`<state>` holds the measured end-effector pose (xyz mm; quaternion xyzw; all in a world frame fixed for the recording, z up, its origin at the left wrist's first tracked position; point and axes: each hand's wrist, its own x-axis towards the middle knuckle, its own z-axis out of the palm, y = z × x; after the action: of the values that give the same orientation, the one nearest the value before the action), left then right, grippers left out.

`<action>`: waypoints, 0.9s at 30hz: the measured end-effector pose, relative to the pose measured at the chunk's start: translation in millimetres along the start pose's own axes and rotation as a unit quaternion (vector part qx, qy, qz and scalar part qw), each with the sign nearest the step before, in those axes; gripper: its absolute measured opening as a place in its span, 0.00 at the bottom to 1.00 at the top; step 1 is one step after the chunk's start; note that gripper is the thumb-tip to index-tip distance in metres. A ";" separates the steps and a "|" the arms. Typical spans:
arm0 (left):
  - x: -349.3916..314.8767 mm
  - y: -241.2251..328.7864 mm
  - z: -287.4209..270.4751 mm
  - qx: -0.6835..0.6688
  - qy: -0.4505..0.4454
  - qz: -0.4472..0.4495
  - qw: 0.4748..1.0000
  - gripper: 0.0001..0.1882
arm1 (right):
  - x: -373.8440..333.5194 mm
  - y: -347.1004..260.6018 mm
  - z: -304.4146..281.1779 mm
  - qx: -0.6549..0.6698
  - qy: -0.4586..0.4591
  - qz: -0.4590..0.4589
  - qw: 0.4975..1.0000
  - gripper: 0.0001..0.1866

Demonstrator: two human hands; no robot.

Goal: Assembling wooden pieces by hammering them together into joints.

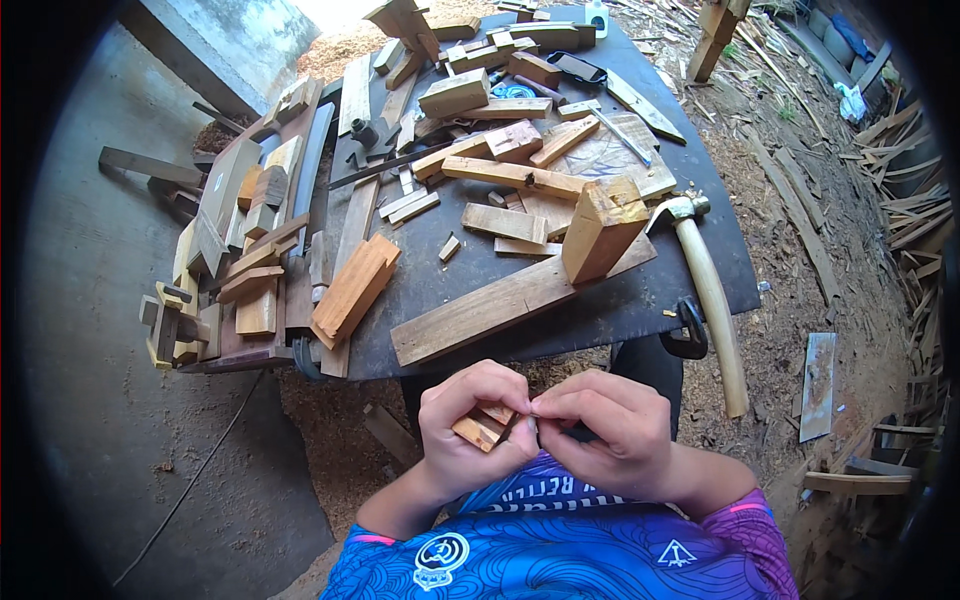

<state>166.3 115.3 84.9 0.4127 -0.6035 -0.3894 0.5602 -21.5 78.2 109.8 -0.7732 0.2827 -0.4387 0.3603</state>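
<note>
My left hand (pixel 457 408) is closed around a small notched piece of wood (pixel 478 432), held in front of my chest just off the table's near edge. Its thumb and fingertips meet the fingertips of my right hand (pixel 618 425), which is pinched together. Whatever sits in that pinch is too small or too hidden to name. Beyond my hands, a long plank (pixel 490 312) lies on the dark table (pixel 420 240), with a thick block (pixel 603 235) standing upright on it. To the left rests a reddish notched block (pixel 355 288).
A hammer (pixel 712 300) with a pale wooden handle hangs over the table's right edge, beside a black clamp (pixel 686 330). Several wood offcuts (pixel 515 140) crowd the far half. At left stands a lower bench (pixel 295 280) piled with wood. Shavings cover the ground (pixel 770 400).
</note>
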 end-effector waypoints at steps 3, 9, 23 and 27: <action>-1.0 -1.3 3.4 -0.009 0.034 0.002 0.999 0.11 | 5.5 0.7 -0.8 0.000 0.022 -0.016 1.000 0.13; -1.5 0.3 5.5 -0.007 0.080 0.004 0.997 0.12 | 15.4 -2.0 -10.6 0.028 -0.013 0.028 0.999 0.13; -1.7 -4.5 15.4 -0.038 0.101 0.042 0.993 0.11 | 6.0 18.6 -11.8 0.127 -0.007 0.059 0.990 0.09; -2.8 -5.4 18.0 -0.041 0.092 0.023 0.995 0.11 | 2.2 23.4 -14.2 0.129 -0.023 0.058 0.990 0.07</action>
<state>148.8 116.1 77.7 0.4098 -0.5421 -0.3613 0.6384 -35.9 58.5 97.1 -0.7123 0.2603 -0.4320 0.4881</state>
